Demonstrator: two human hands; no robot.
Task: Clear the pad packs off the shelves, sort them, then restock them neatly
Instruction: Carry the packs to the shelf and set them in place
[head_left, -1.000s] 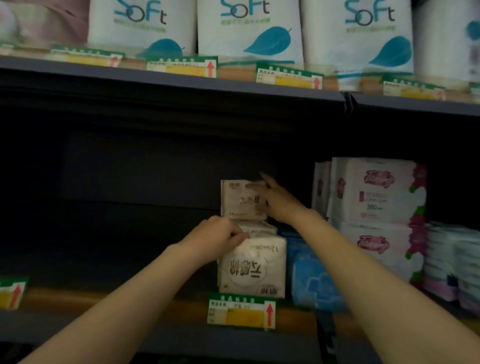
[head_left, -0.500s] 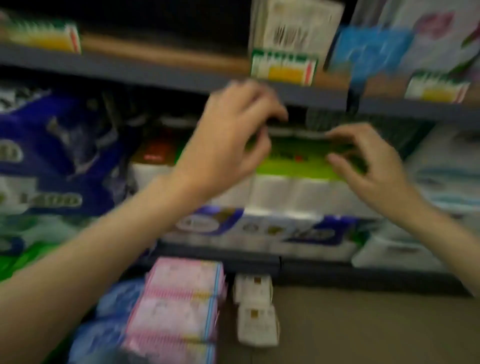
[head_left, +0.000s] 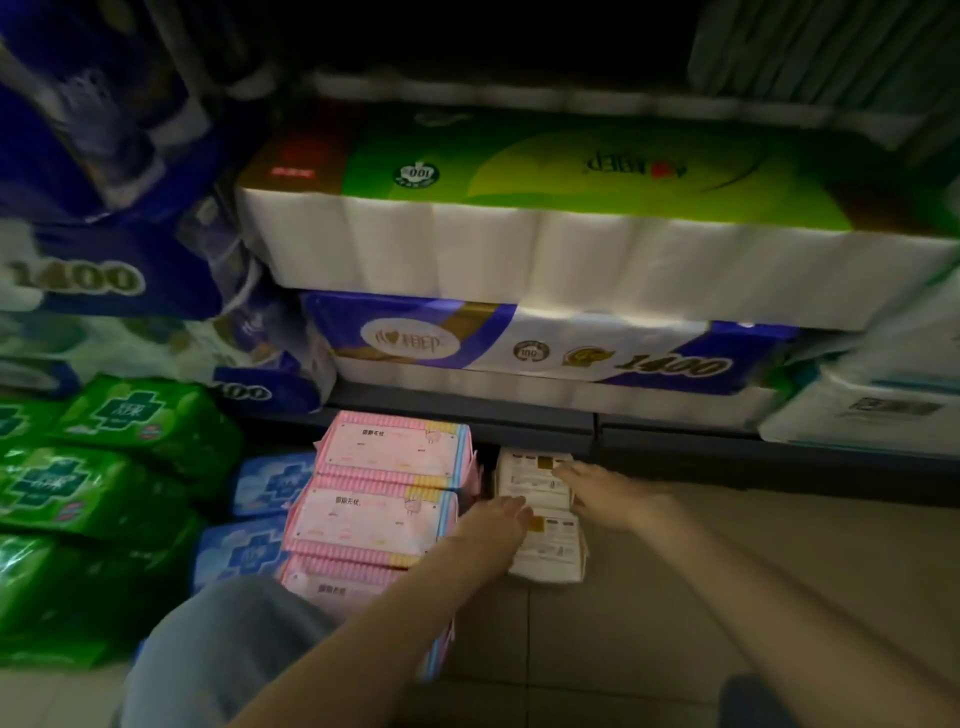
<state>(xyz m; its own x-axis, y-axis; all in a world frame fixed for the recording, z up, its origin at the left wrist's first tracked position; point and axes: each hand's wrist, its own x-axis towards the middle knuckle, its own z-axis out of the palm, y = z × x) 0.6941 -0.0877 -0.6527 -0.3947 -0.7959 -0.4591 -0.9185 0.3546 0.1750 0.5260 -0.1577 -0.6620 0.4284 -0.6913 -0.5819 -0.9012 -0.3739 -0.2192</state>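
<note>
You are reaching both hands down to two white packs (head_left: 540, 514) lying on the floor (head_left: 727, 571) beside a pink pack stack (head_left: 379, 499). Your left hand (head_left: 493, 519) is resting flat and spread on the near pack; your right hand (head_left: 602, 491) is lying flat, fingers extended, on the far one. Neither is gripping.
</note>
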